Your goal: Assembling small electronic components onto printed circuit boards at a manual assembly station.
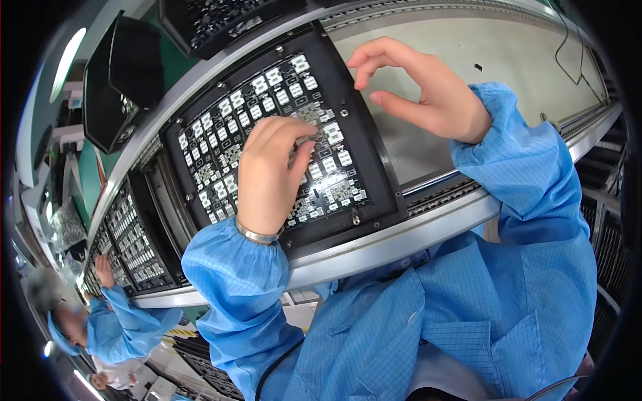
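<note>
A black carrier tray [380, 194] holds a circuit board panel [267, 103] covered with rows of white and silvery parts. Over the panel's right half is my left hand [271, 167], a metal-clasped band at its wrist. Its thumb and fingertips come together in a pinch close to the board; whatever lies between them is too small to name. My right hand [428, 90] hovers past the tray's right edge, above the pale conveyor surface. Its fingers are curved, with thumb and index apart and nothing between them.
Metal rails [441, 217] border the conveyor. Black bins [200, 23] with small dark parts stand beyond it. Another loaded tray [137, 234] sits farther left, by a co-worker in blue [127, 327]. A tiny black piece [478, 67] and a thin cable [579, 57] lie on the right.
</note>
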Demonstrator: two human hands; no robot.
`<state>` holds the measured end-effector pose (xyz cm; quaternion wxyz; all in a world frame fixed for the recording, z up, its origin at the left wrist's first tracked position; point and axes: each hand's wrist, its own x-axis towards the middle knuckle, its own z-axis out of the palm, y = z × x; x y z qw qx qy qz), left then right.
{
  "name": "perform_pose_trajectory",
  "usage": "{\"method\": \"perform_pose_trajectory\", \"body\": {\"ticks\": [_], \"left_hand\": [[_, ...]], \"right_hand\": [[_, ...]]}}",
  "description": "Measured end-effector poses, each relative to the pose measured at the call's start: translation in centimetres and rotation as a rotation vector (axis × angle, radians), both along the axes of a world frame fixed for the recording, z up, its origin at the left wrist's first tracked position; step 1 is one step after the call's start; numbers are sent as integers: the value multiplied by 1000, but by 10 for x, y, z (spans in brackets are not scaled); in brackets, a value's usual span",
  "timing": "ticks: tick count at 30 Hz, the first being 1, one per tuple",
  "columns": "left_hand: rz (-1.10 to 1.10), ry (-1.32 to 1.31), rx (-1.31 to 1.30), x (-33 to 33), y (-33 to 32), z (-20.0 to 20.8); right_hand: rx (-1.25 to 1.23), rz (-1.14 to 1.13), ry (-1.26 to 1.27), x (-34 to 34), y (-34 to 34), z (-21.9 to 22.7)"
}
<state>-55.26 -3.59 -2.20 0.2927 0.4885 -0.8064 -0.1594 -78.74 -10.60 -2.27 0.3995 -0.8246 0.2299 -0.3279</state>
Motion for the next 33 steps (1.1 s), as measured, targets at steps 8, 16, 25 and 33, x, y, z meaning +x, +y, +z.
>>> {"method": "perform_pose_trajectory", "body": {"ticks": [8,16,25,33], "left_hand": [[-41,-215,-76,-2,1,9],[-38,-287,-95,-3,3,11],[17,-261,-91,-7,9,2],[-88,-312,-42,2,12,5]], "right_hand": [[23,-12,33,-4,3,-1],[51,-13,50,-2,6,-3],[51,12,44,-5,6,-5],[44,15,72,-7,6,-3]]}}
